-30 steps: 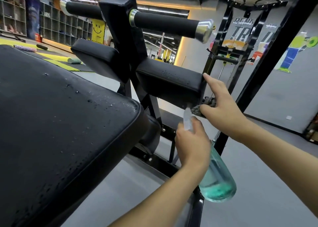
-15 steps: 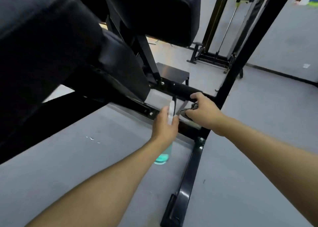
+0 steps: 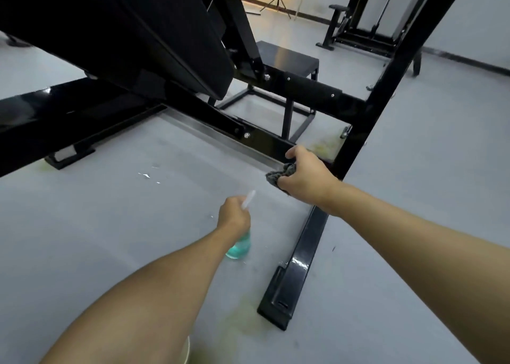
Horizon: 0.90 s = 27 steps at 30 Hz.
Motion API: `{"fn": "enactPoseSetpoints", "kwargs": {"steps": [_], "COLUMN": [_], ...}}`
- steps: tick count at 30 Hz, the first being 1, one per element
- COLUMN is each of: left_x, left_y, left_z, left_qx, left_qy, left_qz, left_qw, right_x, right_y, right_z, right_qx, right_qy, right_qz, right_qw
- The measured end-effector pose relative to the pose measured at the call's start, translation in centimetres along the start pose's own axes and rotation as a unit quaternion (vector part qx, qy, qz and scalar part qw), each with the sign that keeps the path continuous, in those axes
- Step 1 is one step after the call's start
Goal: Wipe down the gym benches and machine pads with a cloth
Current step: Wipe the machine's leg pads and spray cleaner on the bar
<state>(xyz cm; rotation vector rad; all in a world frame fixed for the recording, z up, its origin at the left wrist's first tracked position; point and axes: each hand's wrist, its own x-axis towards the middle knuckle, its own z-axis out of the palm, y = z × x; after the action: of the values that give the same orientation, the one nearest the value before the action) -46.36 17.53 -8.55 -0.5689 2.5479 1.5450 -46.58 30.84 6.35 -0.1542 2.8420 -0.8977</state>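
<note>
My right hand (image 3: 305, 177) grips a bunched grey cloth (image 3: 280, 174) low down, beside the black lower crossbar (image 3: 265, 140) of the machine frame, near where it meets the slanted upright. My left hand (image 3: 234, 219) holds a spray bottle (image 3: 240, 246) with green liquid close above the grey floor; its white nozzle sticks up past my fingers. The big black bench pad (image 3: 132, 29) slopes overhead at the upper left, seen from below.
A black floor rail (image 3: 299, 264) with a foot cap runs toward me on the right. A low black step box (image 3: 287, 60) stands behind the crossbar. Another black machine (image 3: 358, 27) is at the far wall. Open grey floor lies left and right.
My view has dropped from the machine's upper pads to under the bench. Both hands have come down to floor level, the right one still with the cloth, the left with the bottle.
</note>
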Motion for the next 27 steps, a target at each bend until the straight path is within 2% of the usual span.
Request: {"fn": "enactPoseSetpoints", "kwargs": {"steps": [4, 7, 9, 10, 12, 13, 15, 17, 19, 20, 23, 24, 27], "left_x": [-0.4, -1.1, -2.6, -3.6, -5.3, -5.8, -6.1, -6.2, -5.8, -5.5, -5.4, -5.1, -3.7], "left_y": [-0.6, 3.0, 7.6, 9.8, 14.2, 16.0, 19.0, 21.6, 23.7, 25.0, 27.8, 28.6, 30.3], "left_z": [0.2, -1.6, -3.7, -4.6, -6.7, -7.7, -9.4, -10.7, -11.6, -12.4, -14.3, -14.7, -15.0], "left_qx": [0.008, 0.037, -0.117, -0.228, -0.444, -0.507, -0.582, -0.637, -0.684, -0.703, -0.750, -0.758, -0.768], "left_qy": [-0.040, -0.057, -0.085, -0.139, -0.269, -0.308, -0.325, -0.299, -0.238, -0.205, -0.114, -0.087, 0.010], "left_qz": [-0.017, 0.061, 0.089, 0.067, 0.011, -0.007, -0.012, -0.005, 0.015, 0.031, 0.063, 0.067, 0.106], "left_qw": [0.999, 0.996, 0.985, 0.961, 0.854, 0.805, 0.745, 0.711, 0.690, 0.680, 0.648, 0.642, 0.631], "right_x": [-0.2, -0.1, 0.0, 0.2, 0.2, 0.2, 0.3, 0.1, -0.1, 0.0, 0.0, 0.4, 2.1], "right_y": [0.0, -0.5, -1.7, -2.2, -3.9, -5.0, -7.2, -9.4, -11.3, -12.4, -16.3, -17.7, -22.0], "right_z": [0.5, -0.5, -2.2, -2.9, -5.2, -6.4, -8.8, -11.4, -14.4, -16.4, -21.8, -23.3, -25.9], "right_qx": [-0.005, 0.013, 0.037, 0.056, 0.091, 0.095, 0.068, 0.032, 0.029, 0.049, 0.181, 0.209, 0.202], "right_qy": [0.011, 0.047, 0.086, 0.103, 0.143, 0.162, 0.178, 0.136, 0.083, 0.106, 0.240, 0.236, 0.104], "right_qz": [-0.001, -0.006, -0.019, -0.023, -0.035, -0.043, -0.073, -0.097, -0.123, -0.148, -0.186, -0.186, -0.212], "right_qw": [1.000, 0.999, 0.995, 0.993, 0.985, 0.981, 0.979, 0.985, 0.988, 0.982, 0.935, 0.931, 0.950]}}
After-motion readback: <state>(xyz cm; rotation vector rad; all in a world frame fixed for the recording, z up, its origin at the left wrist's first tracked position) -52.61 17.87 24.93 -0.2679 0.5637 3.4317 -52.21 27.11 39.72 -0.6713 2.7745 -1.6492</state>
